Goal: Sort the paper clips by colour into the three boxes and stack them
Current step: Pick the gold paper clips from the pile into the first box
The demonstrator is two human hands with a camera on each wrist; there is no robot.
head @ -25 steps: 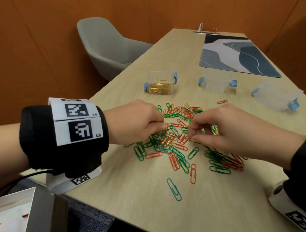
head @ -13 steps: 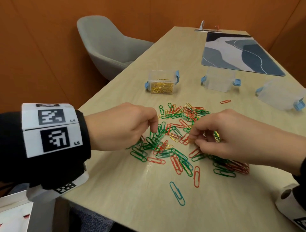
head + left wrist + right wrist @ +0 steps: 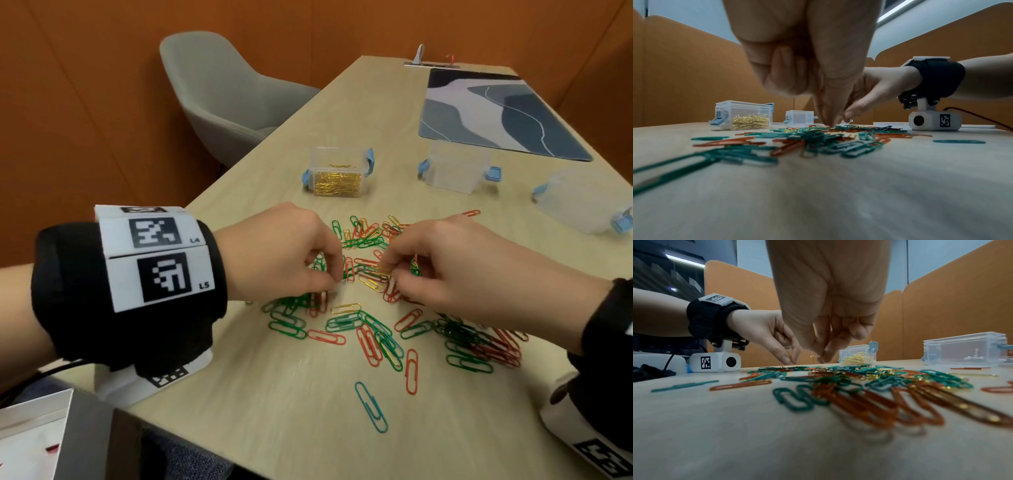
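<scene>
Green, red and gold paper clips (image 3: 376, 325) lie in a loose pile on the table; one blue clip (image 3: 371, 407) lies apart in front. My left hand (image 3: 337, 275) reaches into the pile's left side, thumb and forefinger pinched together (image 3: 789, 360); the clip between them is hidden. My right hand (image 3: 387, 270) faces it and pinches a thin gold clip (image 3: 813, 358) just above the pile. Behind stand a clear box holding gold clips (image 3: 337, 178), an empty clear box (image 3: 455, 171), and a third clear box (image 3: 579, 205) tilted at the right.
The wooden table (image 3: 274, 411) runs away from me, with a patterned mat (image 3: 496, 113) and a metal clip (image 3: 428, 61) at its far end. A grey chair (image 3: 233, 99) stands at the left. A white carton (image 3: 30, 438) sits below the near-left edge.
My left hand drew back a little to the left, then came forward again into the pile. My right hand has stayed pinching at the pile's middle.
</scene>
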